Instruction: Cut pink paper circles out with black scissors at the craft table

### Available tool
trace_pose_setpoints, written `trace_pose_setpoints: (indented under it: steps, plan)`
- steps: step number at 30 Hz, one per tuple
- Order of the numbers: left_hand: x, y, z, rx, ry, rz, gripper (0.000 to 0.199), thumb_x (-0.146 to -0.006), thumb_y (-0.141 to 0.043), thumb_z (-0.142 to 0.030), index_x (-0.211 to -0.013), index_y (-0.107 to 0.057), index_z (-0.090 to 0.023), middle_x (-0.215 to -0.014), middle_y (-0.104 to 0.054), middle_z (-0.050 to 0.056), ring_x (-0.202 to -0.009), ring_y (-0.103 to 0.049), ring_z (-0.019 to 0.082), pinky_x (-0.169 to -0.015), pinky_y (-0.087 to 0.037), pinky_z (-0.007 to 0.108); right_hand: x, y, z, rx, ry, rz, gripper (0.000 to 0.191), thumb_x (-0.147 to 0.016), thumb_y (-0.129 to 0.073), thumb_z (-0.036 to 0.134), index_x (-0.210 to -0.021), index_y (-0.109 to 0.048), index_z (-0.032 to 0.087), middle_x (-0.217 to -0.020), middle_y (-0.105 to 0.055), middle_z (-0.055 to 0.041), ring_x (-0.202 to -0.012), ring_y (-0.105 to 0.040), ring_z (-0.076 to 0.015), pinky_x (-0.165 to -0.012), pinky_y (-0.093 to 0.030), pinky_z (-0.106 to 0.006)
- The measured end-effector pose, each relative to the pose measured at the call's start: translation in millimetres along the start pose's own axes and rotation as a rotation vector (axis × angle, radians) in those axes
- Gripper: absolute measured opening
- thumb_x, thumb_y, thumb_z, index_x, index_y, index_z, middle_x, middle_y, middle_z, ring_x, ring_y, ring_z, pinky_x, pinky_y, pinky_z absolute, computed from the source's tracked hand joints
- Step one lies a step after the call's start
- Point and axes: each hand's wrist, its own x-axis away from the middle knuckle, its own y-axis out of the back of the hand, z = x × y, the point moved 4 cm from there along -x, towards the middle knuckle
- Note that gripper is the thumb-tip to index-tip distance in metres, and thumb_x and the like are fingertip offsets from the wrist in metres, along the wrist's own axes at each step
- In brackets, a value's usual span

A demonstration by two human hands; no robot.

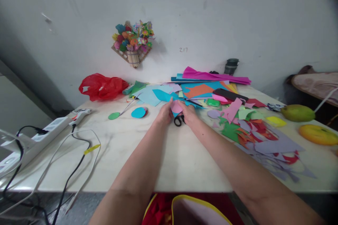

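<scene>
Between my two hands is a small pink paper piece (175,106), laid against a sheet of blue paper (163,95). My left hand (166,113) pinches the papers at their left side, thumb on top. From the right, my right hand (189,112) grips them with its fingers closed. Black-handled scissors (177,121) show just below the papers, beside my right hand; their blades are hidden. A pencil-like black stick (194,103) lies just beyond my right hand. To the left on the table are blue paper circles (138,112) and a green paper circle (114,115).
Paper scraps (253,133) cover the table's right side, near a dark phone (230,95) and two fruit-like objects. At left are a red plastic bag (102,87), a glue gun (81,115), a power strip (39,144) and cables. A paper-flower decoration (133,44) hangs on the wall.
</scene>
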Motion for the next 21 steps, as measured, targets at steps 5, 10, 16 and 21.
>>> trace_pose_setpoints:
  steps: [5,10,16,21]
  plan:
    - [-2.6,3.1,4.0,-0.027,-0.077,0.034,0.032,-0.063,-0.079,-0.031,-0.082,-0.065,-0.009,-0.074,-0.069,0.010,-0.080,-0.067,0.025,-0.069,-0.056,0.035,1.1,0.1,1.5,0.025,-0.034,0.009,0.024,-0.057,-0.069,0.040,-0.061,-0.059,0.018,-0.051,-0.054,0.0024,-0.049,-0.051,-0.0132,-0.041,-0.040,-0.024]
    - [-1.5,1.0,4.8,-0.030,-0.073,0.066,0.035,-0.060,-0.081,-0.030,-0.082,-0.064,-0.009,-0.074,-0.069,0.011,-0.082,-0.066,0.026,-0.069,-0.055,0.035,-0.6,2.9,-1.2,0.021,-0.069,-0.027,0.025,-0.057,-0.070,0.040,-0.061,-0.060,0.018,-0.051,-0.055,0.0022,-0.049,-0.051,-0.0134,-0.043,-0.042,-0.025]
    - [-7.7,6.5,7.4,-0.128,-0.133,0.081,0.039,-0.057,-0.081,-0.041,-0.073,-0.061,-0.011,-0.065,-0.064,0.006,-0.066,-0.064,0.020,-0.056,-0.049,0.028,0.7,3.3,2.8,0.008,-0.098,-0.003,0.023,-0.060,-0.070,0.037,-0.061,-0.059,0.017,-0.050,-0.054,0.0025,-0.048,-0.052,-0.0132,-0.042,-0.041,-0.024]
    - [-15.2,24.9,5.3,-0.203,-0.197,-0.042,0.037,-0.058,-0.081,-0.041,-0.063,-0.057,-0.014,-0.053,-0.055,0.000,-0.054,-0.054,0.013,-0.049,-0.039,0.024,0.3,3.0,14.7,0.146,-0.129,0.187,0.020,-0.066,-0.069,0.034,-0.062,-0.060,0.016,-0.053,-0.060,-0.0007,-0.048,-0.055,-0.0132,-0.045,-0.045,-0.025]
